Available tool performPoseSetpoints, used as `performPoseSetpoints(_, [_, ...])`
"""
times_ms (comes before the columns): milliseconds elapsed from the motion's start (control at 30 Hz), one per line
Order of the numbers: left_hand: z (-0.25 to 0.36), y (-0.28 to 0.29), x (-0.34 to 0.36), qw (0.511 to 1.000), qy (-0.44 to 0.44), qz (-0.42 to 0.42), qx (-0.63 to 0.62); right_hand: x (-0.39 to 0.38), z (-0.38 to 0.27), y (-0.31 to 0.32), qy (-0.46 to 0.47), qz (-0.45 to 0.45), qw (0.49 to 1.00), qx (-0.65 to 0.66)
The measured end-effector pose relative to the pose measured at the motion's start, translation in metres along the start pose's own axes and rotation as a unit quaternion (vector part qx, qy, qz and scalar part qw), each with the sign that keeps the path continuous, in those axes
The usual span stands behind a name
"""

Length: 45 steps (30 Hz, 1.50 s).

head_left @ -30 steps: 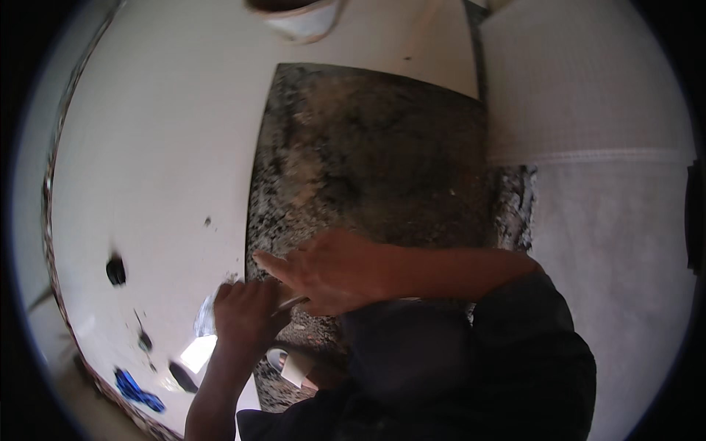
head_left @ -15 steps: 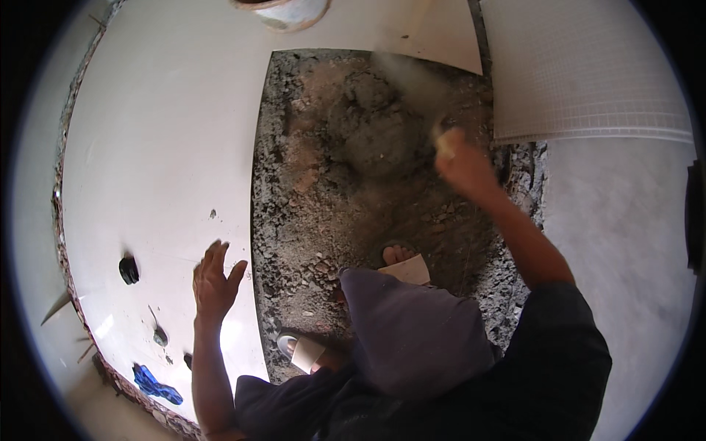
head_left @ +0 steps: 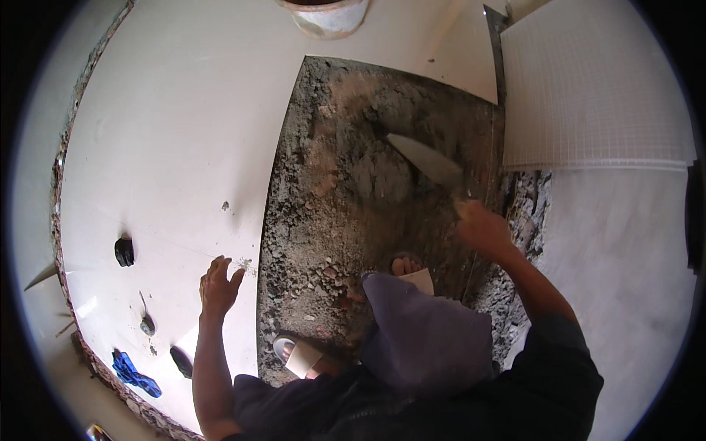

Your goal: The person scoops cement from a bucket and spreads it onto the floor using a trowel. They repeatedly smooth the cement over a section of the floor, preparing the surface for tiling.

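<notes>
My right hand [head_left: 485, 231] is closed around the handle of a trowel [head_left: 425, 160], whose pointed metal blade reaches left over a heap of grey mortar [head_left: 381, 173]. Motion blurs the blade a little. Around the heap lies a rough bed of mortar and rubble [head_left: 323, 235], bordered by large white floor tiles. My left hand [head_left: 219, 287] rests on or just above the white tile [head_left: 169, 169] left of the bed, fingers apart and holding nothing. Whether it touches the tile, I cannot tell.
A bucket [head_left: 327, 18] stands on the tile at the far side. Grid-backed sheet or tile [head_left: 596, 95] lies at the right. Left are a black object [head_left: 124, 252], a small tool-like object [head_left: 148, 323], a dark object [head_left: 181, 362] and blue cloth [head_left: 136, 373]. My sandalled feet [head_left: 303, 358] stand in the bed.
My right hand has come nearer and a little right, bringing the trowel blade lower over the mortar. The whole view has shifted somewhat; my left hand stays by the tile, still spread.
</notes>
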<state>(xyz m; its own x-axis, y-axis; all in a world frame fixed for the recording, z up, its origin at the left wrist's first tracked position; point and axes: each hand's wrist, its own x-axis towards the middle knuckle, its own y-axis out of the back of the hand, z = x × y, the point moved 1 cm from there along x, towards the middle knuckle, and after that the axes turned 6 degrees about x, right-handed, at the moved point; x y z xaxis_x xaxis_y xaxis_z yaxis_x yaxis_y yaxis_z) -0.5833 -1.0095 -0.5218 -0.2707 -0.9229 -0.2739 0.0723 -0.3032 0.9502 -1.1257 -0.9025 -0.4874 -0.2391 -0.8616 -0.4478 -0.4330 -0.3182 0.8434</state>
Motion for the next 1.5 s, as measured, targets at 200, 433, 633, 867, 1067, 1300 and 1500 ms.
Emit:
performPoseSetpoints(200, [-0.022, -0.018, -0.009, 0.996, 0.046, -0.073, 0.01, 0.059, 0.007, 0.063, -0.083, 0.096, 0.97, 0.207])
performPoseSetpoints(433, [-0.04, -0.032, -0.039, 0.991, 0.098, -0.057, -0.071, 0.192, -0.089, 0.041, -0.18, -0.116, 0.936, 0.278])
performPoseSetpoints(633, [-0.04, -0.033, -0.045, 0.989, 0.115, -0.076, -0.055, 0.26, -0.157, 0.03, -0.026, -0.18, 0.981, 0.071])
performPoseSetpoints(867, [-0.027, -0.038, 0.002, 0.991, 0.079, -0.069, -0.08, 0.15, -0.037, 0.065, 0.107, -0.013, 0.958, -0.267])
performPoseSetpoints(1067, [-0.023, -0.044, 0.022, 0.991, 0.067, -0.098, -0.059, 0.124, 0.072, 0.026, -0.063, 0.027, 0.977, -0.199])
performPoseSetpoints(1300, [-0.039, -0.034, 0.003, 0.987, 0.081, -0.01, -0.138, 0.124, 0.034, 0.091, -0.134, -0.046, 0.986, -0.082])
performPoseSetpoints(1500, [-0.03, -0.031, -0.009, 0.989, 0.086, -0.063, -0.106, 0.202, -0.005, 0.13, 0.022, -0.058, 0.983, -0.174])
